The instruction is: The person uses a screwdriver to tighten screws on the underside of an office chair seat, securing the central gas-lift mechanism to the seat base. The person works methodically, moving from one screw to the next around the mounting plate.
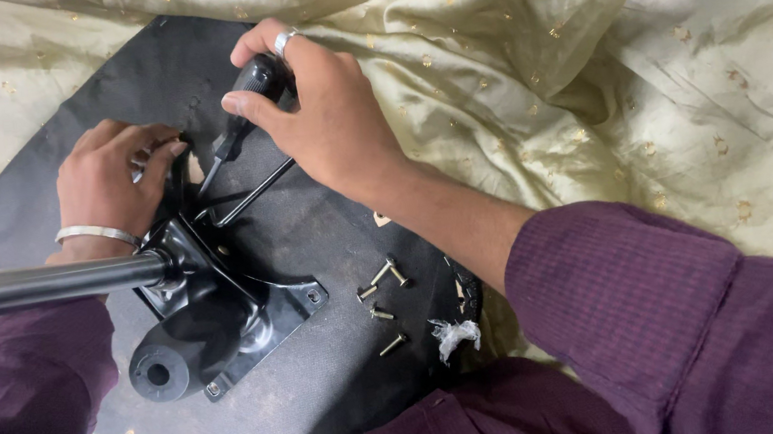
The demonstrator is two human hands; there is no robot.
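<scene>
- Screwdriver (244, 117) with a black handle sits in the right hand (322, 118), fingers wrapped tight; its tip points down at the black metal chair plate (222, 304).
- It looks hard, stiff and light; the fat handle is the best place to hold.
- Left hand (111, 185) presses the plate, fingers curled, holding nothing I can see.
- Loose screws (383, 290) lie nearby on the black seat bottom (328, 388).
</scene>
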